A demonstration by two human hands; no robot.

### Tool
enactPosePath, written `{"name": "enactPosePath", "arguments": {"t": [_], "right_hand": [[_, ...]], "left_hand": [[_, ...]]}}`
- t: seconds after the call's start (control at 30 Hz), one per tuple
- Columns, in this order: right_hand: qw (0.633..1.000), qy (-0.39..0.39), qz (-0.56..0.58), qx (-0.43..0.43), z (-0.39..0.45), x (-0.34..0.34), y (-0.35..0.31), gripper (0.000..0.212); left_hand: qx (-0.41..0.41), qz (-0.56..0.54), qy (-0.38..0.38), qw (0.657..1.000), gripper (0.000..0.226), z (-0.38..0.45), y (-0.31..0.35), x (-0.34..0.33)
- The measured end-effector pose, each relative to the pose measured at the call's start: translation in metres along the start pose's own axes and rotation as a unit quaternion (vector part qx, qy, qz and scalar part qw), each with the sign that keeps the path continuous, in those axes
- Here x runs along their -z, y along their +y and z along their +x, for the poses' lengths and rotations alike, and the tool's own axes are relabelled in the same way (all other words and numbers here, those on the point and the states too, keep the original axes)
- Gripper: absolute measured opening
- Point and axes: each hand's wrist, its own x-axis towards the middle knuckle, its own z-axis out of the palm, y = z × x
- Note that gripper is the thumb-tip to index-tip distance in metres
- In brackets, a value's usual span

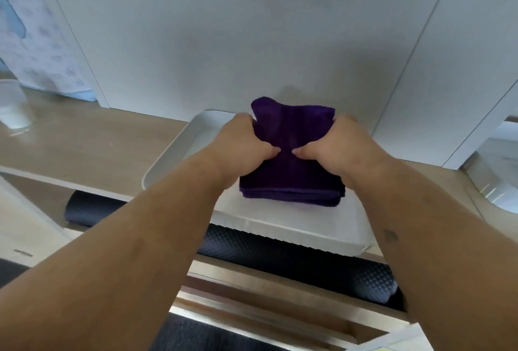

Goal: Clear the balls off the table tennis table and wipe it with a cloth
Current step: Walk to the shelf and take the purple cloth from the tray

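purple cloth on folded stack in white tray | your left hand and right hand both pinch it | soft, light, limp; likely bunches, so you should lift by its gathered middle

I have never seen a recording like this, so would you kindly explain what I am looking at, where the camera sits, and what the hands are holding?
There is no machine here: a person wears one camera on the head, looking forward and down at their own bare arms. The left hand and right hand both grip the top purple cloth, lifting it from a folded stack of purple cloths. The stack lies in a white tray on a wooden shelf against a white wall. At far left stand a clear plastic cup and a patterned pack. No balls or table tennis table show.
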Motion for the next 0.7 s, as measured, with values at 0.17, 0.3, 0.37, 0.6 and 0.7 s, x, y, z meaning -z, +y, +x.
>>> {"name": "enactPosePath", "arguments": {"t": [0.17, 0.3, 0.37, 0.6, 0.7], "right_hand": [[0.991, -0.029, 0.109, 0.073, -0.007, 0.006, -0.050, 0.074], [0.972, -0.062, 0.187, 0.125, -0.030, -0.012, -0.096, 0.058], [0.961, -0.084, 0.214, 0.151, -0.046, -0.028, -0.119, 0.055], [0.924, -0.141, 0.210, 0.288, -0.112, -0.103, -0.183, 0.066], [0.907, -0.190, 0.203, 0.315, -0.154, -0.149, -0.200, 0.067]], "left_hand": [[-0.019, -0.130, 0.080, 0.988, 0.023, -0.019, 0.003, 0.052], [-0.034, -0.206, 0.131, 0.969, 0.030, -0.057, -0.004, 0.103], [-0.024, -0.242, 0.177, 0.954, 0.020, -0.078, -0.014, 0.126], [-0.013, -0.328, 0.305, 0.894, 0.029, -0.177, -0.074, 0.192], [0.019, -0.349, 0.360, 0.865, 0.031, -0.232, -0.115, 0.214]]}}
